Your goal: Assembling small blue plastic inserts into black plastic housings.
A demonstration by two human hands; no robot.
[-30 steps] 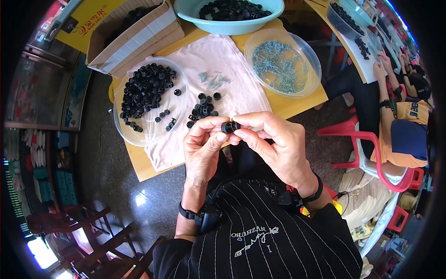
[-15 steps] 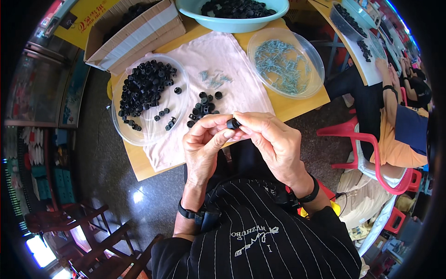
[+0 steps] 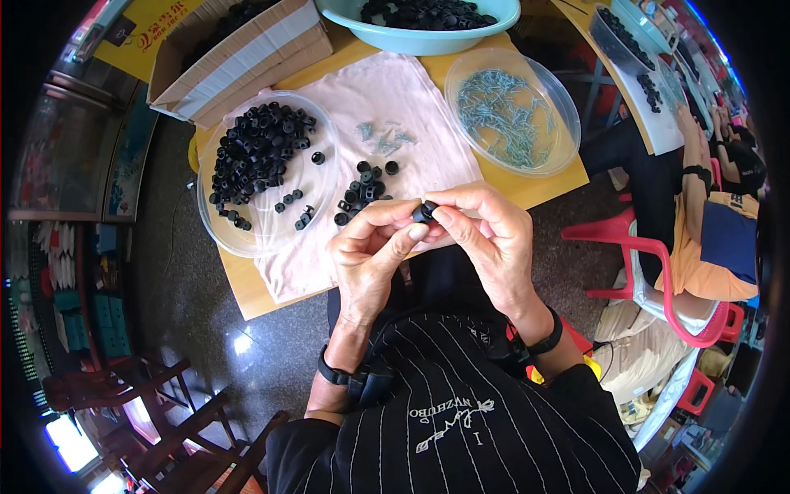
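Note:
Between my two hands, just past the table's near edge, is a small round black plastic part (image 3: 424, 212). My left hand (image 3: 374, 247) pinches it with thumb and fingertips from the left. From the right, the thumb and forefinger of my right hand (image 3: 485, 239) close on it too. Beyond my left hand lies a loose group of similar black parts (image 3: 360, 191) on a pale pink cloth (image 3: 329, 103). A little pile of thin silvery screws (image 3: 385, 138) rests farther up the cloth. Whether a screw sits inside the held part is hidden.
A clear round tray (image 3: 263, 239) of black parts stands at left, another clear tray (image 3: 568, 144) of screws at right. Behind are a cardboard box (image 3: 255, 62) and a light blue basin (image 3: 411, 39). A red plastic chair (image 3: 605, 233) and a seated person are at the right.
The black part has turned between my fingers and shows more of its side. Both hands stay close together; my right fingers have shifted their hold slightly.

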